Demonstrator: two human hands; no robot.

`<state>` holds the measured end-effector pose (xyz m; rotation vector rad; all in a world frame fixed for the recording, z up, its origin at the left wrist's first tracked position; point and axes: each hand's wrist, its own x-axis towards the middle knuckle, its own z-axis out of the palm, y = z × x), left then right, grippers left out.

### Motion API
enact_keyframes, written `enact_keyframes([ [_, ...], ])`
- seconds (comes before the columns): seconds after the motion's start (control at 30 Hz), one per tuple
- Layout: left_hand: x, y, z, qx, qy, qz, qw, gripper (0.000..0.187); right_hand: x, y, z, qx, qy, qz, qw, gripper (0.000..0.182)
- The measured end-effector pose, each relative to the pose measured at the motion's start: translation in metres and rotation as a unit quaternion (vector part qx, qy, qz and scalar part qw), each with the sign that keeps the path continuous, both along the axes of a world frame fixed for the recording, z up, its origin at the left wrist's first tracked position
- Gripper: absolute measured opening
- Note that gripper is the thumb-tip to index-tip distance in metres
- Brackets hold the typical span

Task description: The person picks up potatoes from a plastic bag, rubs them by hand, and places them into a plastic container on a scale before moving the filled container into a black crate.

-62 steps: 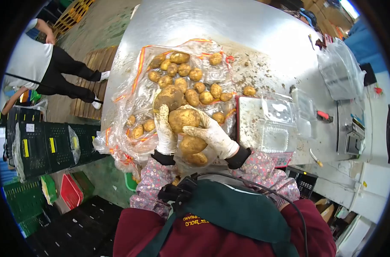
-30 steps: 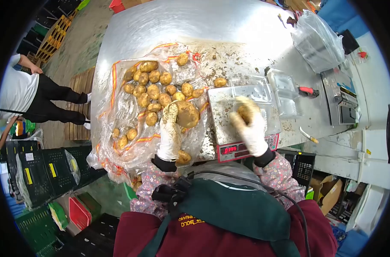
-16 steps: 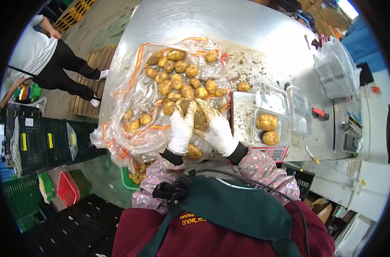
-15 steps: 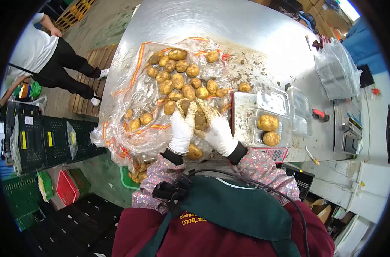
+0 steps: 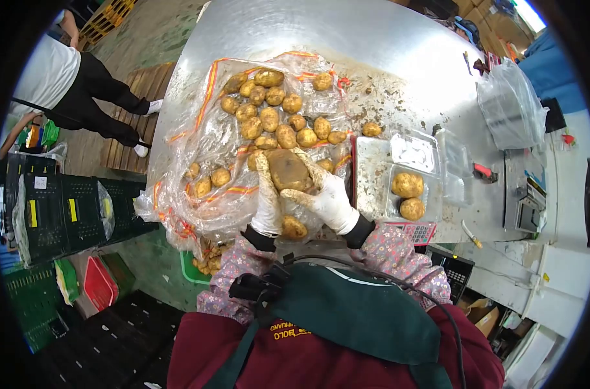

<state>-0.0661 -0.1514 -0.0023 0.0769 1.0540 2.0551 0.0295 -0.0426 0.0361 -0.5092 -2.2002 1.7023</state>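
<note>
A large brown potato is held between my two hands, both in soiled white gloves. My left hand has its fingers along the potato's right side and lower edge. Along its left side lies my right hand. Many smaller potatoes lie beyond my hands on a clear plastic bag with red and yellow stripes. One more potato rests just below my hands. To the right, two potatoes sit in a clear plastic tray on a scale.
Empty clear trays, a red-handled tool and a knife lie right of the scale on the metal table. Stacked plastic containers stand farther right. A person stands at the left beside dark crates.
The large potato has been turned and raised, so more of its broad face shows between my hands. My fingers have moved farther apart around it.
</note>
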Motion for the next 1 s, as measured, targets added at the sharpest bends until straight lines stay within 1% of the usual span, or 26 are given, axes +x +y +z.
enact_keyframes([
  [0.03, 0.006, -0.001, 0.002, 0.012, 0.048, 0.01, 0.999, 0.064, 0.001, 0.0, 0.001, 0.027, 0.007, -0.006, 1.0, 0.076],
  [0.07, 0.001, -0.001, -0.006, 0.038, 0.005, 0.01, 0.999, 0.064, 0.001, 0.0, 0.002, 0.055, 0.015, -0.012, 0.998, 0.072],
  [0.1, -0.003, -0.001, -0.012, 0.062, -0.038, 0.011, 0.997, 0.064, 0.003, 0.003, 0.009, 0.11, -0.007, -0.017, 0.994, 0.06],
  [0.13, -0.002, -0.005, -0.019, 0.062, -0.038, 0.012, 0.997, 0.064, 0.004, 0.009, 0.002, 0.11, -0.008, -0.017, 0.994, 0.06],
  [0.2, 0.003, -0.009, -0.004, 0.099, -0.027, -0.016, 0.995, 0.061, 0.001, 0.019, -0.007, 0.172, 0.033, -0.018, 0.984, 0.047],
  [0.23, 0.004, -0.01, -0.009, 0.038, 0.029, -0.016, 0.999, 0.06, 0.0, 0.019, -0.011, 0.11, 0.017, -0.025, 0.993, 0.043],
  [0.27, 0.006, -0.009, -0.006, 0.039, 0.03, -0.016, 0.999, 0.06, -0.003, 0.022, -0.01, 0.11, 0.017, -0.025, 0.993, 0.043],
  [0.3, 0.008, -0.008, 0.0, 0.042, 0.08, 0.006, 0.996, 0.06, -0.008, 0.026, -0.01, 0.123, -0.003, -0.062, 0.99, 0.044],
  [0.33, 0.006, -0.009, 0.001, 0.044, 0.104, 0.018, 0.993, 0.06, -0.01, 0.027, -0.01, 0.135, -0.024, -0.098, 0.986, 0.044],
  [0.37, 0.005, -0.01, 0.002, 0.045, 0.129, 0.03, 0.99, 0.06, -0.009, 0.031, -0.002, 0.186, -0.054, -0.089, 0.977, 0.052],
  [0.4, -0.004, -0.01, 0.0, 0.03, 0.032, 0.02, 0.999, 0.056, -0.008, 0.03, 0.004, 0.186, -0.054, -0.088, 0.977, 0.052],
  [0.43, -0.008, -0.01, -0.001, 0.016, -0.065, 0.01, 0.998, 0.053, -0.006, 0.028, 0.011, 0.157, -0.038, -0.051, 0.985, 0.055],
  [0.47, -0.008, -0.011, -0.002, 0.015, -0.066, 0.011, 0.998, 0.053, -0.004, 0.023, 0.018, 0.128, -0.023, -0.013, 0.991, 0.058],
  [0.5, -0.007, -0.013, -0.002, -0.006, -0.039, 0.017, 0.999, 0.053, -0.003, 0.016, 0.022, 0.124, -0.045, 0.012, 0.991, 0.063],
  [0.53, -0.008, -0.013, -0.002, -0.027, -0.01, 0.023, 0.999, 0.053, -0.003, 0.006, 0.026, 0.093, -0.036, 0.03, 0.995, 0.063],
  [0.57, -0.015, -0.015, -0.027, -0.038, 0.021, 0.011, 0.999, 0.054, -0.006, 0.0, 0.017, 0.166, -0.01, 0.017, 0.986, 0.066],
  [0.6, -0.014, -0.016, -0.031, -0.038, 0.021, 0.013, 0.999, 0.054, -0.009, -0.004, 0.01, 0.239, 0.016, 0.003, 0.971, 0.068],
  [0.63, -0.013, -0.017, -0.036, -0.048, 0.055, 0.025, 0.997, 0.053, -0.008, -0.005, 0.006, 0.239, 0.016, 0.004, 0.971, 0.068],
  [0.67, -0.012, -0.017, -0.036, -0.059, 0.089, 0.038, 0.994, 0.052, -0.008, -0.005, 0.005, 0.213, 0.001, 0.016, 0.977, 0.069],
  [0.7, -0.012, -0.019, -0.036, -0.059, 0.089, 0.039, 0.994, 0.052, -0.008, -0.006, 0.005, 0.199, -0.007, 0.022, 0.98, 0.069],
  [0.73, -0.01, -0.021, -0.036, -0.065, 0.116, 0.051, 0.99, 0.051, -0.008, -0.006, 0.005, 0.186, -0.015, 0.028, 0.982, 0.069],
  [0.77, -0.009, -0.022, -0.035, -0.07, 0.144, 0.063, 0.985, 0.05, -0.009, -0.006, 0.004, 0.18, -0.003, 0.034, 0.983, 0.068],
  [0.83, -0.008, -0.023, -0.034, -0.07, 0.153, 0.077, 0.983, 0.049, -0.01, -0.008, 0.004, 0.175, 0.009, 0.043, 0.984, 0.068],
  [0.9, -0.01, -0.025, -0.04, -0.069, 0.162, 0.091, 0.98, 0.048, -0.013, -0.013, 0.001, 0.129, 0.062, 0.02, 0.99, 0.056],
  [0.93, -0.014, -0.026, -0.052, -0.082, 0.153, 0.09, 0.981, 0.049, -0.013, -0.012, -0.001, 0.128, 0.062, 0.022, 0.99, 0.056],
  [1.0, -0.015, -0.027, -0.051, -0.096, 0.143, 0.087, 0.981, 0.049, -0.015, -0.008, 0.001, 0.113, -0.088, -0.01, 0.99, 0.042],
])
